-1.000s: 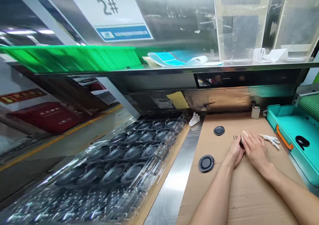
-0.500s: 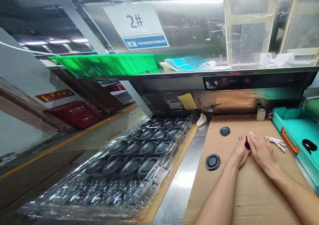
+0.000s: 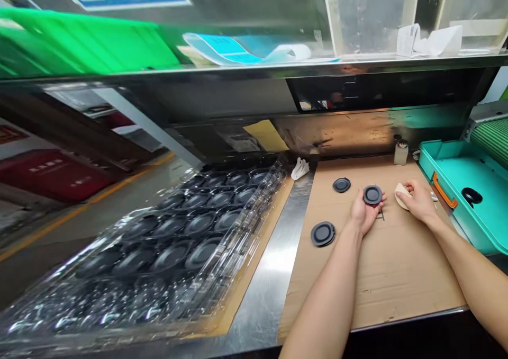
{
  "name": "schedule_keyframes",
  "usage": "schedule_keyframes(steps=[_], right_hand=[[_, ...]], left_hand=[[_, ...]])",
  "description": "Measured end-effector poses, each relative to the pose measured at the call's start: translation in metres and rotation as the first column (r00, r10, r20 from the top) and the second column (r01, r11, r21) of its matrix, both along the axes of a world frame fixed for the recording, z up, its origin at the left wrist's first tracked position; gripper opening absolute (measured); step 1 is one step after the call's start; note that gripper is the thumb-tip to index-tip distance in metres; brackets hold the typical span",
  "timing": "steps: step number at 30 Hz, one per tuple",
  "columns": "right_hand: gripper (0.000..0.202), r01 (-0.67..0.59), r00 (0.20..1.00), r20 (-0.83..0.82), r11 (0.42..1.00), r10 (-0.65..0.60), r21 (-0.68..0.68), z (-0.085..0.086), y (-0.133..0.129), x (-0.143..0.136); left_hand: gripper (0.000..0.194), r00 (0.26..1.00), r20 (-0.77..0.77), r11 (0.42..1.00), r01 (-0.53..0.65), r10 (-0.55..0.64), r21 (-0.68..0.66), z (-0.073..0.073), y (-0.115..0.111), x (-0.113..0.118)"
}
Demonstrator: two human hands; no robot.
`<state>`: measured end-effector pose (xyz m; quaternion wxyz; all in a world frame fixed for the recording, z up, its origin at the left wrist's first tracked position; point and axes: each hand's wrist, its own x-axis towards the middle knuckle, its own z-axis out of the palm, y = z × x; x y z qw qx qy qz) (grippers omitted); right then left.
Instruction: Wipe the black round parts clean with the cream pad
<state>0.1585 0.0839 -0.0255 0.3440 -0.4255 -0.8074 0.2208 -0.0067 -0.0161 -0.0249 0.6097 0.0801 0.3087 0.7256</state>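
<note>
My left hand (image 3: pixel 360 216) holds a round black plastic disc (image 3: pixel 373 194), its ringed face turned up on the fingers. A short gap to the right, my right hand (image 3: pixel 421 203) pinches a cream-coloured round pad (image 3: pixel 402 196) by its edge; the pad is apart from the disc. Two more discs lie on the cardboard sheet (image 3: pixel 397 285) left of my hands: a far black disc (image 3: pixel 341 185) and a nearer black disc (image 3: pixel 323 234).
A clear plastic tray (image 3: pixel 222 290) with rows of black discs stands left. At right is a teal bin (image 3: pixel 448 163) with a black part (image 3: pixel 472 195) inside. A small bottle (image 3: pixel 400 153) stands at the back, beneath a metal shelf (image 3: pixel 254 70).
My hands were together around the dark disc; now they have parted. The disc lies face up in my left hand, and my right hand has moved right with the pad. The view has shifted.
</note>
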Motion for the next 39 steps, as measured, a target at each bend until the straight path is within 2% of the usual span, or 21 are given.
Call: schedule_keyframes(steps=[3,7,9,12,14,16,18,21,23,26,28,30,32,34,35,37,39], right_hand=[[0.029,-0.109,0.987,0.123,0.994,0.106,0.016,0.008,-0.015,-0.002],[0.03,-0.142,0.942,0.315,0.987,0.112,0.073,0.018,-0.031,-0.003],[0.031,-0.122,0.961,0.257,0.99,0.1,0.072,0.02,-0.035,-0.004],[0.035,-0.096,0.995,0.04,0.995,0.094,0.03,0.022,-0.04,-0.009],[0.033,-0.169,0.984,-0.049,0.985,0.169,-0.014,0.023,-0.047,-0.014],[0.029,-0.288,0.956,-0.066,0.957,0.285,-0.043,0.023,-0.054,-0.017],[0.025,-0.35,0.935,-0.079,0.936,0.345,-0.047,0.023,-0.059,-0.02],[0.025,-0.271,0.95,-0.167,0.962,0.264,-0.019,0.021,-0.061,-0.022],[0.026,-0.265,0.946,-0.209,0.962,0.248,-0.059,0.019,-0.058,-0.021],[0.024,-0.402,0.912,-0.168,0.894,0.373,-0.197,0.018,-0.053,-0.018],[0.023,-0.48,0.876,-0.097,0.841,0.471,-0.25,0.02,-0.05,-0.015],[0.024,-0.507,0.853,-0.003,0.829,0.521,-0.235,0.024,-0.048,-0.011],[0.031,-0.45,0.875,0.124,0.881,0.468,-0.148,0.03,-0.045,-0.007],[0.036,-0.29,0.927,0.252,0.957,0.276,0.02,0.033,-0.038,-0.001],[0.034,-0.187,0.943,0.298,0.976,0.145,0.114,0.034,-0.034,0.002],[0.026,-0.004,0.927,0.365,0.969,-0.09,0.249,0.033,-0.023,0.01],[0.026,0.08,0.873,0.449,0.964,-0.19,0.254,0.03,-0.011,0.016]], left_hand=[[0.054,0.998,0.039,0.999,0.047,-0.047,0.02,0.003,-0.004,-0.006],[0.058,0.996,0.021,0.996,0.084,-0.085,0.044,0.004,-0.006,-0.006],[0.059,0.996,0.017,0.995,0.088,-0.089,0.051,0.002,-0.005,-0.004],[0.056,0.997,-0.006,0.996,0.072,-0.071,0.06,0.0,-0.003,0.001],[0.054,0.998,-0.024,0.997,0.052,-0.051,0.061,-0.002,-0.002,0.007],[0.053,0.998,-0.05,0.997,0.043,-0.04,0.064,-0.002,-0.002,0.012],[0.051,0.996,-0.075,0.995,0.051,-0.045,0.083,-0.001,-0.002,0.018],[0.044,0.995,-0.07,0.989,0.078,-0.069,0.123,0.001,-0.003,0.024],[0.04,0.994,-0.045,0.988,0.105,-0.1,0.113,0.001,-0.003,0.025],[0.037,0.994,-0.022,0.994,0.106,-0.105,0.041,0.0,-0.003,0.021],[0.036,0.999,-0.034,0.999,0.042,-0.041,0.022,-0.001,-0.003,0.014],[0.035,0.996,-0.055,0.997,-0.069,0.071,0.04,-0.001,-0.002,0.005],[0.032,0.981,-0.064,0.982,-0.181,0.184,0.056,0.001,-0.003,-0.003],[0.032,0.972,-0.046,0.972,-0.23,0.232,0.047,0.003,-0.004,-0.009],[0.033,0.975,-0.026,0.974,-0.221,0.222,0.041,0.005,-0.005,-0.011],[0.037,0.987,0.028,0.986,-0.161,0.16,0.042,0.008,-0.007,-0.011],[0.038,0.993,0.073,0.995,-0.092,0.089,0.048,0.011,-0.01,-0.009]])
